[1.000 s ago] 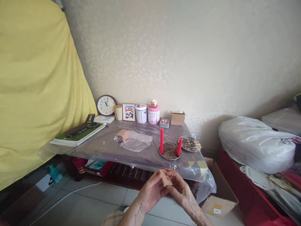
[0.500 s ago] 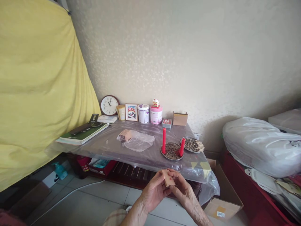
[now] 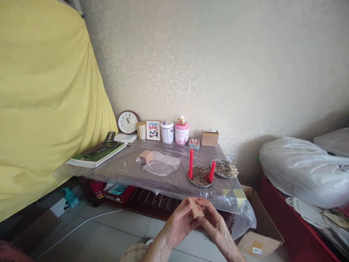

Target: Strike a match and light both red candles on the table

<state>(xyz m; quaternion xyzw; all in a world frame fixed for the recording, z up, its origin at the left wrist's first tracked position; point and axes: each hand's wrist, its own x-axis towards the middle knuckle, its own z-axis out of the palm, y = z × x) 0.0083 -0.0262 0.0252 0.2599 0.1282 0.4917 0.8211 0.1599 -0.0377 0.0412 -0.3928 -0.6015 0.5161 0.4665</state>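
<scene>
A small tan matchbox point(image 3: 195, 207) with a red mark is held between both hands, low in the middle of the view. My left hand point(image 3: 177, 224) grips its left side with the fingers curled. My right hand point(image 3: 213, 221) pinches its right end. Beyond the hands, a low table point(image 3: 122, 167) wrapped in clear plastic carries a round metal plate point(image 3: 200, 178) with two red candles point(image 3: 191, 163) standing in it, the right one shorter. A second plate point(image 3: 222, 168) of burnt matchsticks sits just right of it.
Along the wall stand a clock point(image 3: 128, 122), a small picture frame point(image 3: 153, 130), tins point(image 3: 167, 131), a pink jar point(image 3: 181, 133) and a small cardboard box point(image 3: 209, 138). Books point(image 3: 95, 154) lie at the table's left, a plastic bag point(image 3: 159, 163) in the middle. Yellow cloth point(image 3: 40, 102) hangs left; a white bag point(image 3: 302, 167) is right.
The view has shifted slightly, so the table sits a little further right. Both hands keep hold of the matchbox, which has turned a little flatter.
</scene>
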